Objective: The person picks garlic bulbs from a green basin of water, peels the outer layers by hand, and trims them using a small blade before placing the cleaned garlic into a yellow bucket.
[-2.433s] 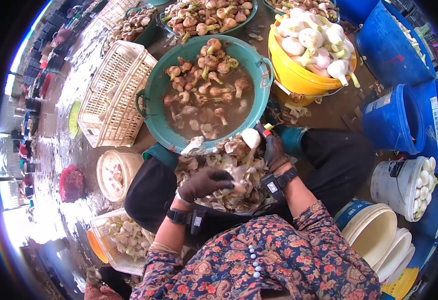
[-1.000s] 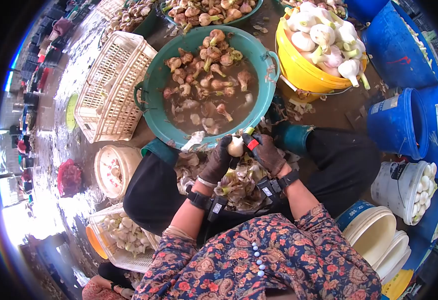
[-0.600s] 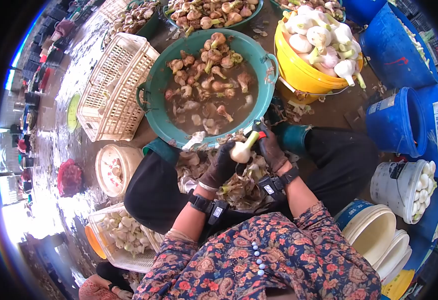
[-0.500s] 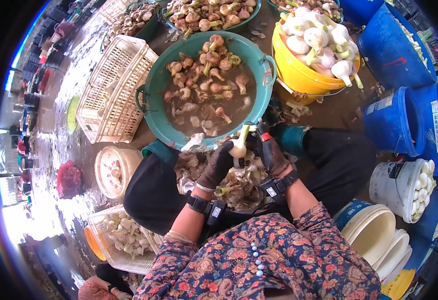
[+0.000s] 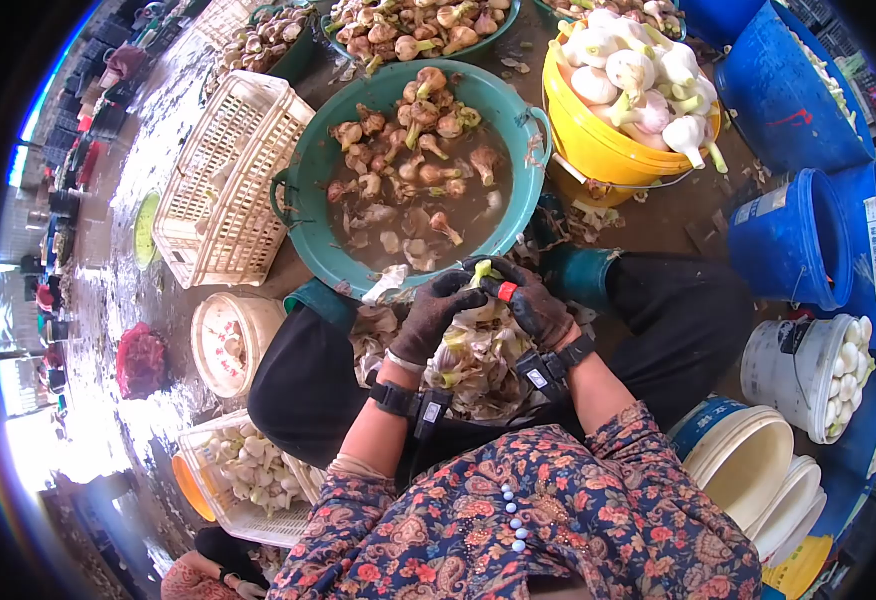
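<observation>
In dark, stained gloves, my left hand (image 5: 432, 318) and my right hand (image 5: 535, 306) come together just in front of the green tub (image 5: 303, 245). Between them is a garlic bulb; only its pale green stem (image 5: 482, 272) shows, and the fingers cover the rest. Both hands are closed around it. A red band (image 5: 506, 291) circles a finger of my right hand. Below the hands, a heap of papery garlic peels (image 5: 483, 375) lies between my legs. Unpeeled garlic bulbs (image 5: 421, 170) float in the tub's murky water.
A yellow bucket (image 5: 598, 165) heaped with white garlic stands right of the tub. Stacked cream crates (image 5: 223, 180) and a cream bucket (image 5: 230, 345) are at left. Blue bins (image 5: 793, 110) and a white bucket (image 5: 788, 375) line the right. Another person's hand (image 5: 248, 588) shows at lower left.
The fingers have closed in over the garlic bulb, which showed white between my hands before. My right hand has moved left and slightly down toward the left hand.
</observation>
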The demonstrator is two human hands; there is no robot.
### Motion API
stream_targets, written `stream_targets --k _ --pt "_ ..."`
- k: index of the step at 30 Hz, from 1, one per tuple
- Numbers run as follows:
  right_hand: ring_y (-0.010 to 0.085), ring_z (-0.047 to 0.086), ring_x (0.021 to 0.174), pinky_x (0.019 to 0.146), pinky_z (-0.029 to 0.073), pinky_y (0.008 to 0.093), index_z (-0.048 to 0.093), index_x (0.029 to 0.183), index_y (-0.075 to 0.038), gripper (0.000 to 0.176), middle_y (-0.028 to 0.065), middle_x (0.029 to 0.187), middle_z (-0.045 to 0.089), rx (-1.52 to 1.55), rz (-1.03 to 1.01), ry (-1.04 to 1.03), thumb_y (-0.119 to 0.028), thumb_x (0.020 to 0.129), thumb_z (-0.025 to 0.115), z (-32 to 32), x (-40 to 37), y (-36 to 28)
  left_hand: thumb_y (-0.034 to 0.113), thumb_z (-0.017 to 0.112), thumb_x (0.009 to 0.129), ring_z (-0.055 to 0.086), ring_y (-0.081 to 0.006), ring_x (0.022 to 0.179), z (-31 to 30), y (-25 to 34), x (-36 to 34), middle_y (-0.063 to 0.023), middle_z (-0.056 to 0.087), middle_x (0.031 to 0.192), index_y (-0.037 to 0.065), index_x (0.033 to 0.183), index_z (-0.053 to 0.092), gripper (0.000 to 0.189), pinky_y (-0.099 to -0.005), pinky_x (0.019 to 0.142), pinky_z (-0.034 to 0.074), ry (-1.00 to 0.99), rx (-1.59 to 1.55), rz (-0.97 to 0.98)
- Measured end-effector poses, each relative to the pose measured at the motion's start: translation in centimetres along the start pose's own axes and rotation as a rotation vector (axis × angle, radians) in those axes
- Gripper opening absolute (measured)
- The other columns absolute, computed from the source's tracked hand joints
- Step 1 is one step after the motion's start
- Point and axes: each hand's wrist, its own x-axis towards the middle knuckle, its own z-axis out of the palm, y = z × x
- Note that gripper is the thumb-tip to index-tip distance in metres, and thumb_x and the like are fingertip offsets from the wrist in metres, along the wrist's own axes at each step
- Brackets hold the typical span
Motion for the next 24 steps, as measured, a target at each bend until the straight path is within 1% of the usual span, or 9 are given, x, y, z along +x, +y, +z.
stream_targets --k 4,9,11,12,14,17,19,22,24 --pt "0.0123 0.053 0.103 0.092 0.041 0.0259 0.055 0.118 -0.002 0.031 0.0051 0.110 0.059 0.067 0.058 0.054 -0.011 0.088 0.055 0.3 0.3 1.0 0.007 0.071 0.073 0.056 -0.0099 0.080 0.1 -1.2 0.0 -0.0012 0.064 0.091 0.001 0.094 0.064 0.023 -0.0249 0.076 0.045 0.157 -0.058 -0.007" --pt "0.0113 0.058 0.091 0.081 0.047 0.0249 0.059 0.110 -0.004 0.025 0.0033 0.097 0.063 0.321 0.126 0.172 -0.014 0.087 0.058 -0.4 0.4 2.8 0.013 0.075 0.072 0.057 -0.0148 0.071 0.6 -1.3 -1.4 -0.0062 0.061 0.073 -0.001 0.081 0.063 0.021 -0.0289 0.066 0.045 0.334 0.391 0.294" --pt "0.0115 0.060 0.083 0.071 0.049 0.0255 0.061 0.105 -0.007 0.024 0.0024 0.092 0.063 0.032 -0.058 0.279 -0.019 0.085 0.063 -1.3 -0.1 3.5 0.010 0.076 0.071 0.057 -0.0158 0.069 0.7 0.0 -3.1 -0.0043 0.058 0.075 0.001 0.077 0.060 0.019 -0.0290 0.064 0.044 0.258 0.554 0.357" --pt "0.0128 0.061 0.080 0.066 0.050 0.0265 0.062 0.101 -0.010 0.026 0.0027 0.090 0.064 0.593 0.250 0.361 -0.025 0.082 0.067 -2.3 1.1 4.6 0.013 0.076 0.070 0.058 -0.0199 0.070 1.0 0.5 -4.2 -0.0064 0.060 0.076 0.002 0.078 0.061 0.020 -0.0305 0.063 0.045 0.084 0.657 0.345" --pt "0.0132 0.061 0.081 0.067 0.050 0.0274 0.062 0.100 -0.011 0.025 0.0022 0.089 0.064 0.701 0.249 0.392 -0.026 0.081 0.068 -4.4 1.7 6.6 0.017 0.076 0.070 0.060 -0.0239 0.070 0.3 0.0 -5.7 -0.0085 0.062 0.078 0.002 0.080 0.063 0.022 -0.0321 0.063 0.046 -0.092 0.759 0.332" --pt "0.0142 0.061 0.080 0.068 0.051 0.0298 0.061 0.099 -0.013 0.022 0.0006 0.087 0.064 0.866 0.287 0.413 -0.025 0.082 0.067 -3.7 1.8 5.1 0.030 0.073 0.073 0.061 -0.0291 0.072 -1.9 -1.5 -6.7 -0.0124 0.065 0.080 0.004 0.084 0.065 0.030 -0.0364 0.063 0.047 -0.413 1.064 -0.077" --pt "0.0144 0.060 0.080 0.067 0.050 0.0295 0.061 0.100 -0.013 0.021 -0.0002 0.086 0.063 1.018 0.313 0.370 -0.025 0.083 0.067 -2.2 1.6 3.3 0.051 0.066 0.073 0.064 -0.0318 0.077 -2.9 -0.9 -6.6 -0.0164 0.065 0.081 0.010 0.083 0.070 0.043 -0.0390 0.068 0.048 -0.280 1.334 -0.230" --pt "0.0141 0.060 0.080 0.068 0.049 0.0279 0.061 0.101 -0.011 0.025 0.0008 0.088 0.063 1.024 0.280 0.367 -0.026 0.083 0.067 -1.2 1.8 3.1 0.047 0.065 0.077 0.063 -0.0286 0.063 -3.3 1.9 -3.0 -0.0141 0.063 0.065 0.002 0.082 0.068 0.045 -0.0366 0.061 0.049 0.058 0.997 -0.092" --pt "0.0135 0.060 0.082 0.069 0.049 0.0273 0.060 0.102 -0.009 0.025 0.0014 0.090 0.063 0.902 0.261 0.386 -0.023 0.082 0.067 -1.6 1.7 3.6 0.032 0.069 0.077 0.062 -0.0266 0.066 -3.0 1.7 -0.4 -0.0130 0.064 0.078 0.003 0.090 0.067 0.032 -0.0353 0.062 0.048 0.155 0.736 0.150"
